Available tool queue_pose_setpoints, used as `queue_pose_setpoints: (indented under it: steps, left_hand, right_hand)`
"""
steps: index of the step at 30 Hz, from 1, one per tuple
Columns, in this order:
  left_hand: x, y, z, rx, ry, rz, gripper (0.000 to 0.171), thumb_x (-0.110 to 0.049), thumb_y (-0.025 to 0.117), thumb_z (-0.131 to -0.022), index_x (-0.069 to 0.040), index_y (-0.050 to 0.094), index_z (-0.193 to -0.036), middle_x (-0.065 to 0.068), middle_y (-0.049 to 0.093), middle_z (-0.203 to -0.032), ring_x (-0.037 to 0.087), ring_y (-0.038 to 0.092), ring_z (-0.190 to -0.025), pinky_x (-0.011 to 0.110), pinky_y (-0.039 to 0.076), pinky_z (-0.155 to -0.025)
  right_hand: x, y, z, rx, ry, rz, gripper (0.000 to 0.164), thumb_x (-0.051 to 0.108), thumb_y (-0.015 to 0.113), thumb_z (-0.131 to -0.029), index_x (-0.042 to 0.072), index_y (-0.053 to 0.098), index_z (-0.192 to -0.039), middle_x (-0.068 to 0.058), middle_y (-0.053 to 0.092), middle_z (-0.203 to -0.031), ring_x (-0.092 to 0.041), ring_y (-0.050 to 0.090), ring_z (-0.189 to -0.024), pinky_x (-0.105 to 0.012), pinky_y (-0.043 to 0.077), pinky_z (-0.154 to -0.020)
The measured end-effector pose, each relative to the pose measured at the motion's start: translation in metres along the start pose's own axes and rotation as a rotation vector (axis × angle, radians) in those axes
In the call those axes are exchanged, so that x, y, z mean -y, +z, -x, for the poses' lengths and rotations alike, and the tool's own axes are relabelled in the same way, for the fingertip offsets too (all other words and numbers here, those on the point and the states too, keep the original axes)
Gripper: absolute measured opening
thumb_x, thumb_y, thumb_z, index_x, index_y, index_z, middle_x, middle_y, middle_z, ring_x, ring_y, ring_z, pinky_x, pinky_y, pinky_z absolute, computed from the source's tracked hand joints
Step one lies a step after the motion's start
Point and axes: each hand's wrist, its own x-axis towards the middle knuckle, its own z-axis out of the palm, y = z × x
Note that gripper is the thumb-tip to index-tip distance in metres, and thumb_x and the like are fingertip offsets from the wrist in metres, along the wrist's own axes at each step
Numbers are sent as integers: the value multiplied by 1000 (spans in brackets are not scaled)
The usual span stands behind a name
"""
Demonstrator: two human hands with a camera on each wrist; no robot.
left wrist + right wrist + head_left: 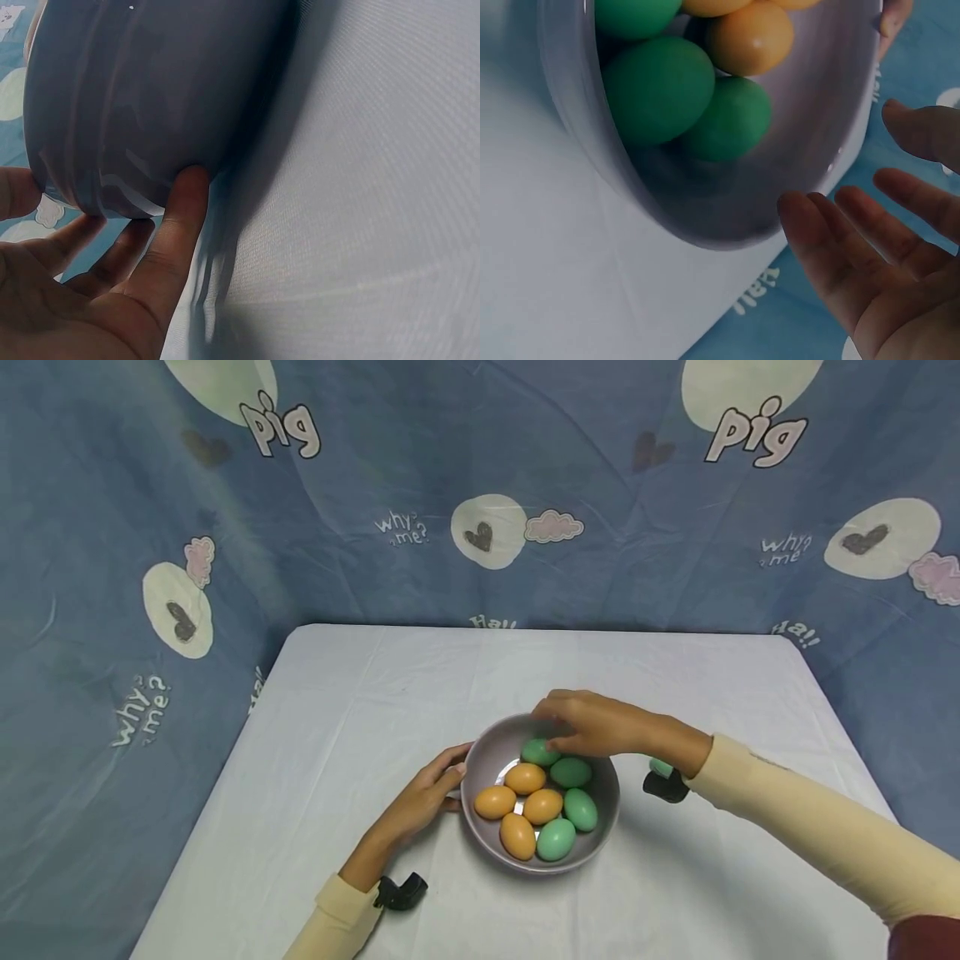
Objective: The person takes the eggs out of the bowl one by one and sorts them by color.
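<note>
Bowl (487,763) sits on the white table (352,735), with four yellow eggs (543,807) and four green eggs (581,810) visible inside. Left hand (423,789) touches its outer side, fingers spread. Right hand (600,724) hovers by the far rim, near the green eggs, fingers loosely apart, holding nothing.

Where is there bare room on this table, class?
The white tabletop is bare from the left hand to the left edge and from the bowl to the far edge. Crowded: inside the bowl, where orange eggs and green eggs cluster, and at its far rim, beneath the right hand.
</note>
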Motion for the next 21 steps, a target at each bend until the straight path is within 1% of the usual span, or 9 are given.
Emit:
queue_pose_setpoints:
  steps: [5,11,16,21]
  left_hand:
    - [1,-1,-1,15,16,-12,47,-40,41,-99,-23,35,-142,9,35,-144,33,51,-118,35,56,-80]
    - [2,-1,-1,13,13,-9,48,-41,42,-98,-22,35,-142,10,36,-143,32,51,-117,34,56,-80]
    - [1,0,0,-1,5,-8,48,-42,43,-98,-24,36,-141,7,38,-143,29,53,-115,33,56,-79]
    - [1,0,0,-2,-2,1,46,-42,43,-98,-28,37,-140,5,38,-142,28,53,-115,34,56,-79]
  right_hand:
    - [0,4,-3,34,-15,10,39,22,68,-85,12,58,-121,-3,59,-112,-18,56,-96,-30,49,-84]
    - [-2,10,-7,82,-24,18,38,20,68,-85,12,58,-120,-8,59,-113,-22,57,-100,-34,49,-87]
    - [-2,13,-12,100,-45,45,36,19,68,-84,8,59,-118,-10,60,-112,-22,58,-102,-35,49,-88]
    - [-2,16,-18,143,-35,55,36,18,68,-85,6,60,-117,-10,60,-113,-23,58,-106,-35,50,-90]
